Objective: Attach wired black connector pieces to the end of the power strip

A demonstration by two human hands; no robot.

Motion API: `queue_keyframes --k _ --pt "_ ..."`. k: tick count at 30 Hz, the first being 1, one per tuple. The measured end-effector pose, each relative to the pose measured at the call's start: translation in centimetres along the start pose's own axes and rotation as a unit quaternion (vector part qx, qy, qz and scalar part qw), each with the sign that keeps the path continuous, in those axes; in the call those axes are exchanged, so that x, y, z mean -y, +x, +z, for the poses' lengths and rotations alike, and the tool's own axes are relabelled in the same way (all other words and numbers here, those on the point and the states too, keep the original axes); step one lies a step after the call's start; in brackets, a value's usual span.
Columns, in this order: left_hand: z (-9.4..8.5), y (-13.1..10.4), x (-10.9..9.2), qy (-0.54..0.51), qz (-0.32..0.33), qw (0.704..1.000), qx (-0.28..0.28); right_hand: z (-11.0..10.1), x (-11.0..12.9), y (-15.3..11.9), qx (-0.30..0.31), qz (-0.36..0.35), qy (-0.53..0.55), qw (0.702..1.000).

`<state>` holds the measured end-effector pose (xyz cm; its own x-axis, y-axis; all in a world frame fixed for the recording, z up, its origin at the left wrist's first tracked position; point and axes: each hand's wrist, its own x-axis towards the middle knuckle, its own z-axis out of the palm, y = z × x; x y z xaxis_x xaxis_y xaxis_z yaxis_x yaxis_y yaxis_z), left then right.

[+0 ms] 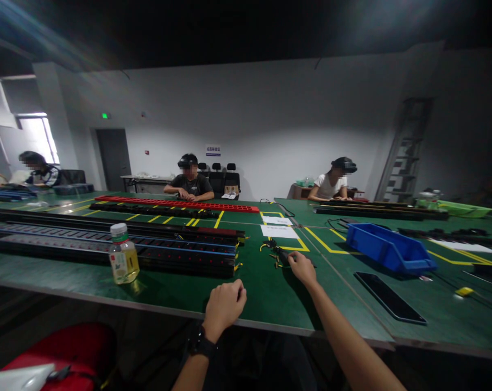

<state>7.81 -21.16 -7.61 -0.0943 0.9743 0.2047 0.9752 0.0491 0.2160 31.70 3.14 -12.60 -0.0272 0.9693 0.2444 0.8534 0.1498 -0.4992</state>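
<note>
My right hand reaches out over the green table with its fingers closed at a small bundle of black parts with yellow-tipped wire ends. The fingertips hide part of what they grip, and a dark piece shows beside them. At the front edge of the table, my left hand is curled into a loose fist, with nothing seen in it; a black watch is on that wrist. Long black rails with a blue strip and red dots lie left of my hands, yellow wire ends at their right tips.
A drink bottle stands before the rails. To the right are a blue bin and a dark tablet-like slab. Paper sheets and yellow tape mark the table. A long red rail lies farther back. Several people sit beyond.
</note>
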Motion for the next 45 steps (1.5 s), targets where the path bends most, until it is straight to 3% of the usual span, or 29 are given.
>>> queue_keyframes --k 45 --pt "0.31 0.04 0.07 0.006 -0.007 1.0 0.002 -0.03 -0.05 -0.17 -0.004 -0.006 -0.002 1.0"
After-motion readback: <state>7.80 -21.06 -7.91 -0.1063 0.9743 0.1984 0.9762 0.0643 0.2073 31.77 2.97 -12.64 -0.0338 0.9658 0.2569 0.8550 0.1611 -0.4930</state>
